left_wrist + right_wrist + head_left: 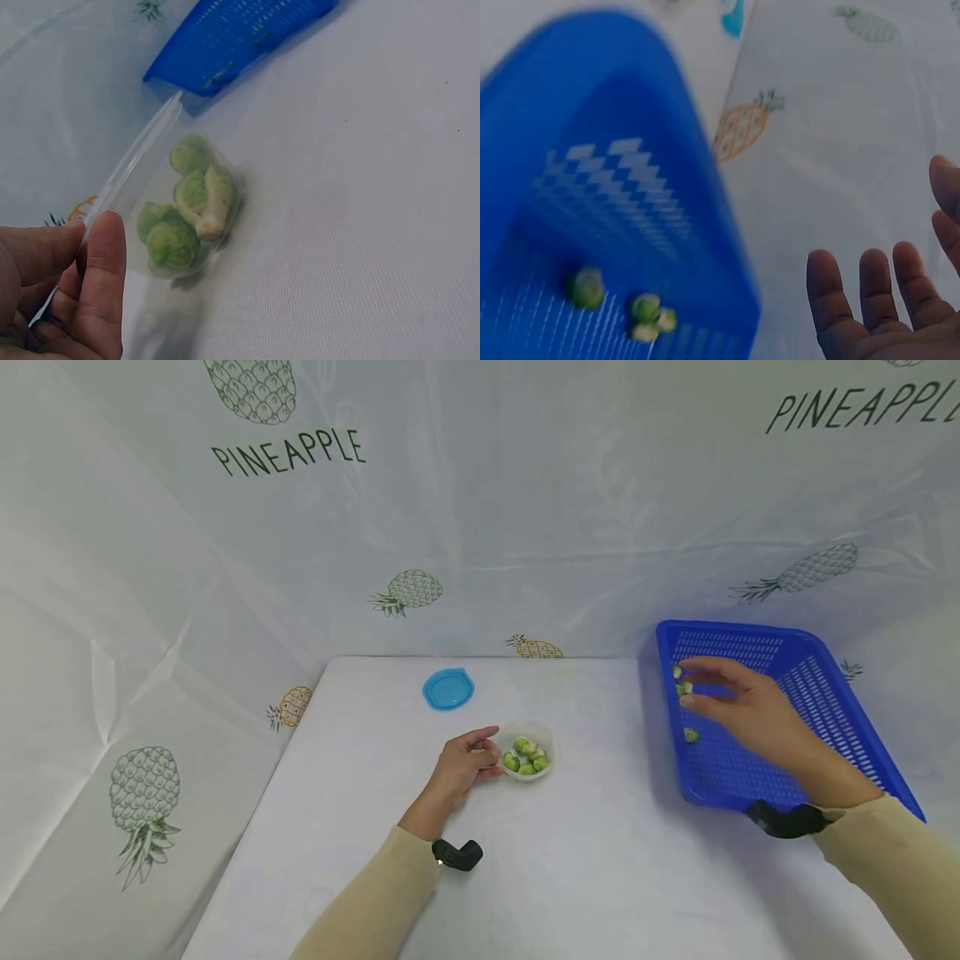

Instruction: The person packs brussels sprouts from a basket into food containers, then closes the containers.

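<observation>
A small translucent plastic bowl (552,745) stands on the table with several Brussels sprouts (523,746) inside. My left hand (453,768) pinches its rim between thumb and fingers, which the left wrist view shows close up with the bowl wall (139,161). Over the blue basket (738,627) at the right is my right hand (750,706), its fingers spread apart with nothing between them. A few Brussels sprouts (691,735) lie along the basket's left side, close to the right fingertips. In the right wrist view the sprouts (587,289) show at the basket's bottom.
A light blue lid (448,689) lies flat behind the bowl. The white table (330,827) meets a pineapple-printed sheet (480,510) hung at the back and left. The basket's tall perforated walls rise around my right hand.
</observation>
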